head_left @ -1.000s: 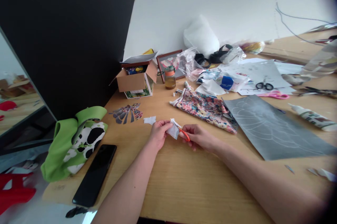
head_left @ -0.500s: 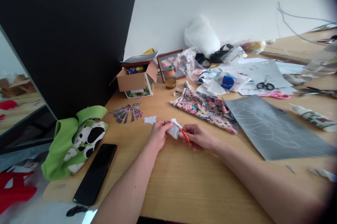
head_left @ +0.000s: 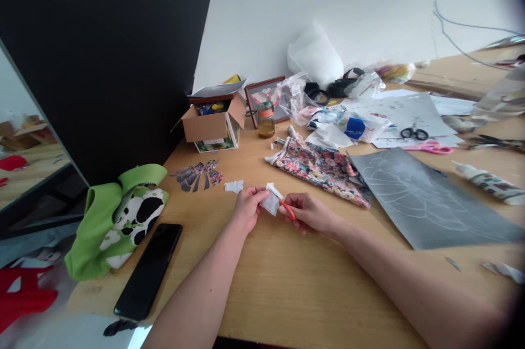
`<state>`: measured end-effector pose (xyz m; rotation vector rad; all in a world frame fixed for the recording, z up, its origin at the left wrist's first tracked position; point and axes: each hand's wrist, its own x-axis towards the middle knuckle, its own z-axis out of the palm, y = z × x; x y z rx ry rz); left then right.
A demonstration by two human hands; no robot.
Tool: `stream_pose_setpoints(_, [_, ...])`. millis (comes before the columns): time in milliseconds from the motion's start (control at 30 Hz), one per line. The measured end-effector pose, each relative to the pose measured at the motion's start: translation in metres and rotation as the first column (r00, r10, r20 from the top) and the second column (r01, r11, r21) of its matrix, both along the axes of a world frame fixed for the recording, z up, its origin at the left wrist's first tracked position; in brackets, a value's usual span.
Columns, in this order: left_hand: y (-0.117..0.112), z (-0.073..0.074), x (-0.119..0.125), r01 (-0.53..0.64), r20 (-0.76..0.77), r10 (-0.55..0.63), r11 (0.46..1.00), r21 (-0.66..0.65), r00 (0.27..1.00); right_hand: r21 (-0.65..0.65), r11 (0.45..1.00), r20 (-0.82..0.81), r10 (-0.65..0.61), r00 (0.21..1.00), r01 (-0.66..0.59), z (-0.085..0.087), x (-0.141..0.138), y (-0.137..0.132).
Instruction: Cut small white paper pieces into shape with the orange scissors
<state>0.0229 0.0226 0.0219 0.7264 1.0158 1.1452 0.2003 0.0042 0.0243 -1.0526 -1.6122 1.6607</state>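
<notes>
Cloth [head_left: 96, 228], green with black-and-white patches: lying crumpled, well to the left of left hand [head_left: 248, 209]. Phone [head_left: 148, 272], dark screen facing up: lying left of left forearm, near cloth. Patterned pieces [head_left: 200, 173], arranged like a fan: lying flat beyond left hand and to its left. Box [head_left: 205, 128], flaps open, filled: standing farther out, past the fan. White scrap [head_left: 233, 186]: lying flat just beyond left hand, loose.

At left hand: pinching white piece [head_left: 269, 205] by its left side, thumb against fingers. Holding it between both hands, off the right of left fingertips; unable to tell whether touching the tabletop. Handling, by judgement: very light, thin, limp; probably creasing or tearing easily, not especially slippery. Best pinching lightly and flat, close to the blades, keeping the edge taut without crumpling and fingertips out of the blade line.

At right hand [head_left: 305, 212]: gripping orange-handled scissors [head_left: 288, 211], fingers closed about the handles; pointing up and left, meeting the upper right part of white piece. Unable to make out the blade gap: too small.

Floral fabric [head_left: 322, 169]: lying folded beyond right hand. Black-handled scissors [head_left: 414, 133]: resting on paper, farther out to the right. Dark sheet [head_left: 426, 198] with pale curved lines: lying flat beyond right forearm. Tube [head_left: 488, 182]: lying well apart, far right of right hand.
</notes>
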Motion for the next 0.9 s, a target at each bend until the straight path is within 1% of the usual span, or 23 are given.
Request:
stream_pose_setpoints(233, [-0.0003, 0.0022, 0.0005, -0.011, 0.021, 0.011, 1.000, -0.005, 1.000, 0.000, 1.000, 0.016, -0.009, 1.000, 0.009, -0.0011, 0.0001, 0.0003])
stream_pose_setpoints(467, [-0.0003, 0.0045, 0.0016, -0.022, 0.012, 0.023, 1.000, -0.020, 1.000, -0.020, 1.000, 0.007, -0.012, 1.000, 0.012, -0.0042, 0.0004, 0.0013])
stream_pose_setpoints(900, [-0.0022, 0.0032, 0.0031, 0.000, 0.021, 0.000, 1.000, -0.012, 1.000, -0.058, 0.998, -0.009, -0.024, 1.000, 0.023, 0.0018, -0.0011, -0.0008])
